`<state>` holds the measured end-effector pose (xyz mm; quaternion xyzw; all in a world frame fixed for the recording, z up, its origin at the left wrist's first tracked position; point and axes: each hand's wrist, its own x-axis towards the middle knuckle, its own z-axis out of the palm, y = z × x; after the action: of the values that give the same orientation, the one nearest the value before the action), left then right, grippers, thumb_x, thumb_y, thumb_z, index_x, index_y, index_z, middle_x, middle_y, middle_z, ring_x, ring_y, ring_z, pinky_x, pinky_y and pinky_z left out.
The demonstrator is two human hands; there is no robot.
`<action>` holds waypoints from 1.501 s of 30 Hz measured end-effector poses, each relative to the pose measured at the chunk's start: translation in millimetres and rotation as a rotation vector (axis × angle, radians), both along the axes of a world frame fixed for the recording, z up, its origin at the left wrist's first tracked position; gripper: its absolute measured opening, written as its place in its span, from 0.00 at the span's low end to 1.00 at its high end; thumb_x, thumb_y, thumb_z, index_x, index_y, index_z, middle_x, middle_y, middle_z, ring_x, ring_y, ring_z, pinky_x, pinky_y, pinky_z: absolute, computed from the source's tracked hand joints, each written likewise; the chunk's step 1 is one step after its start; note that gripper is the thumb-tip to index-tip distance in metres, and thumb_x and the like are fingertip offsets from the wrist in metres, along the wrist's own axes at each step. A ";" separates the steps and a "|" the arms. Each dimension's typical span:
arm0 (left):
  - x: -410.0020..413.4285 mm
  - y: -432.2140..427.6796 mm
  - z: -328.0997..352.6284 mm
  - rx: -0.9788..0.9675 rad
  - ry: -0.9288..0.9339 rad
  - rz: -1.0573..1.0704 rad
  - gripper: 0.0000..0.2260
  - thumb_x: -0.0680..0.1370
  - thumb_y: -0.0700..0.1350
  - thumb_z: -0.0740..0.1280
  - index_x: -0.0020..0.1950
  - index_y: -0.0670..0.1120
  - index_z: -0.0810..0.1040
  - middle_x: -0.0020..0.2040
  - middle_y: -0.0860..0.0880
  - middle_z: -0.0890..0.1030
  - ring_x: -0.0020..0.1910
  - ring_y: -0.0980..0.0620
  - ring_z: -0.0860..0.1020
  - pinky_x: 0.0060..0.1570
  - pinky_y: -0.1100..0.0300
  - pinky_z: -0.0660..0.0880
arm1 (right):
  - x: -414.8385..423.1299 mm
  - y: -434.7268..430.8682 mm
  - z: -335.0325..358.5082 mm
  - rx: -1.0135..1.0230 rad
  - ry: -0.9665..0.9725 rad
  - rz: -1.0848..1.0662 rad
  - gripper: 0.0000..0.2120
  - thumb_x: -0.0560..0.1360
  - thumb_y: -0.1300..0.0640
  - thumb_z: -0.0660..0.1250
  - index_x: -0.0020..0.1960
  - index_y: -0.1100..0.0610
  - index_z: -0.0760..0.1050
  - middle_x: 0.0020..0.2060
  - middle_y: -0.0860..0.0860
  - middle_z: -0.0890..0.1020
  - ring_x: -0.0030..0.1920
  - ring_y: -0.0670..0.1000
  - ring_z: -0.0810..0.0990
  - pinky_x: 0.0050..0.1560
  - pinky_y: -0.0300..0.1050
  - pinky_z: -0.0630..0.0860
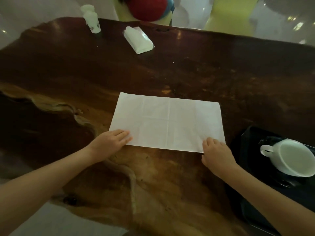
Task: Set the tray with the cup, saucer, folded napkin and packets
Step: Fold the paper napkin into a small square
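Head view: one napkin (167, 121) lies spread flat on the table (170, 181). The left hand (110, 142) presses straight fingers on its near left corner. The right hand (215, 154) covers its near right corner, and I cannot tell whether it pinches. Right of the napkin one cup (293, 157) sits on one tray (247, 142). Beyond the napkin lie one tissue pack (139, 40) and two paper cups (92, 21).

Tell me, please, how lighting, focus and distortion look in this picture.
Head view: dim, warm light; the napkin is brightest and fairly sharp; the table bows at its far edge from wide-angle distortion; the background beyond is hazy and washed out, with glare spots; the black tray by the cup loses detail in shadow.
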<state>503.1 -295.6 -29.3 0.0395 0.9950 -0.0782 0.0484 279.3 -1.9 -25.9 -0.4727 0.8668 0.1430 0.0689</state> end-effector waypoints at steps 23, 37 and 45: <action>-25.9 -53.2 26.6 0.871 0.399 0.791 0.09 0.74 0.44 0.68 0.51 0.42 0.81 0.45 0.48 0.82 0.43 0.57 0.77 0.40 0.67 0.71 | -67.5 13.1 30.9 -0.582 -0.511 -0.366 0.04 0.75 0.58 0.67 0.46 0.58 0.79 0.38 0.50 0.81 0.39 0.49 0.79 0.41 0.41 0.74; -135.3 -85.3 -24.5 0.697 0.609 1.080 0.12 0.80 0.50 0.58 0.52 0.43 0.74 0.43 0.50 0.75 0.41 0.53 0.74 0.40 0.59 0.70 | -132.0 -68.6 -21.5 -1.014 -0.315 -0.847 0.10 0.78 0.55 0.62 0.39 0.57 0.70 0.29 0.47 0.69 0.29 0.45 0.69 0.29 0.37 0.63; -141.4 -80.9 -48.0 0.323 0.534 1.022 0.08 0.80 0.45 0.57 0.51 0.44 0.73 0.44 0.45 0.77 0.32 0.53 0.71 0.30 0.60 0.65 | -131.5 -82.5 -48.0 -0.854 0.033 -0.781 0.08 0.78 0.54 0.61 0.45 0.59 0.72 0.35 0.52 0.76 0.30 0.49 0.71 0.32 0.41 0.66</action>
<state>361.7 -376.5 -77.3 -0.4582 0.8649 0.1002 -0.1787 147.7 -84.3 -73.9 -0.1014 0.9589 -0.2480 -0.0936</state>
